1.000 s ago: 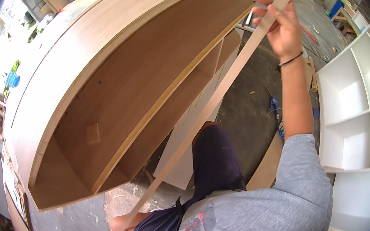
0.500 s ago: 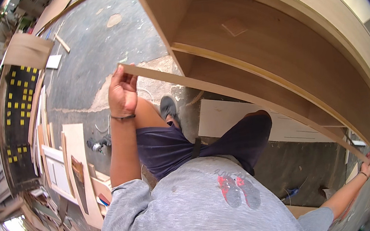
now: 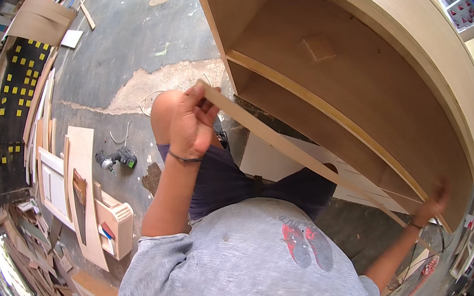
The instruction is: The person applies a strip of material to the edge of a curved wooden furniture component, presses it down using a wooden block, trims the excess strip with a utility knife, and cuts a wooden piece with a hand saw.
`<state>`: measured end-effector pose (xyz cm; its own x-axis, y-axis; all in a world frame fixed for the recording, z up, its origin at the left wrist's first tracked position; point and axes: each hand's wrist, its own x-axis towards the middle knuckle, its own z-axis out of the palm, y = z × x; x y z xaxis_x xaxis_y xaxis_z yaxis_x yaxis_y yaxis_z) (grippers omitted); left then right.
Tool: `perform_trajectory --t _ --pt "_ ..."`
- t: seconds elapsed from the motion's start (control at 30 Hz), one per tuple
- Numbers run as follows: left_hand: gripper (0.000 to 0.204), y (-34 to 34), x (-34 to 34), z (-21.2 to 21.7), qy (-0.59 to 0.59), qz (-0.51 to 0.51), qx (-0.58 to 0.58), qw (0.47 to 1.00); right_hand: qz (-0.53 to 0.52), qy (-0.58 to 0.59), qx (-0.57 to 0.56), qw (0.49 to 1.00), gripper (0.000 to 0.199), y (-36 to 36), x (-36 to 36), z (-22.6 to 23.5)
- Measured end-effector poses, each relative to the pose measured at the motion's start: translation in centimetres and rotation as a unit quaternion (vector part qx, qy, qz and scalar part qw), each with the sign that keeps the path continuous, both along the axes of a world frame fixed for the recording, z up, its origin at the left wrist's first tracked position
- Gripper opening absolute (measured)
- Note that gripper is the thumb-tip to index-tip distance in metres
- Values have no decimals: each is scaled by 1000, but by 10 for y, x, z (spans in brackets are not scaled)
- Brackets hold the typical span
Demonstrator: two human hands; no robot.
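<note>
The strip (image 3: 275, 139) is slanting above the floor (image 3: 135, 42), alongside the cabinet (image 3: 383, 88). The left hand (image 3: 192, 124) is pinching its near end between thumb and fingers. The right hand (image 3: 434, 204) is blurring near the shelf (image 3: 326, 105), the strip passing by its wrist; whether it is gripping anything, I cannot tell. A white panel (image 3: 262, 159) is lying below, while a drill (image 3: 126, 157) is resting on the floor leftward.

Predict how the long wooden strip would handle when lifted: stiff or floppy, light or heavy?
The long wooden strip is probably light: the left hand pinches one end in its fingertips. It likely flexes somewhat, looking narrow for its length, though fisheye curvature obscures any true bend.
</note>
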<state>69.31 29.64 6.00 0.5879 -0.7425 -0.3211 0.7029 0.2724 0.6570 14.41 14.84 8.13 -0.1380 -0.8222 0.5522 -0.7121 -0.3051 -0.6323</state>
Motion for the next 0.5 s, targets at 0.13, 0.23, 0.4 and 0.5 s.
perform_trajectory --t 0.13,0.23,0.4,0.5 --pt "14 -16 -33 -2 45 8 4 999 421 14 295 858 52 34 192 -10" --pt "13 -20 -50 9 32 16 -9 999 495 87 311 806 53 34 228 -40" --pt "15 -18 -60 5 -62 38 1 997 505 52 396 765 27 32 230 -68" --pt "17 -9 -61 5 -118 39 18 992 499 38 386 775 13 45 230 -73"
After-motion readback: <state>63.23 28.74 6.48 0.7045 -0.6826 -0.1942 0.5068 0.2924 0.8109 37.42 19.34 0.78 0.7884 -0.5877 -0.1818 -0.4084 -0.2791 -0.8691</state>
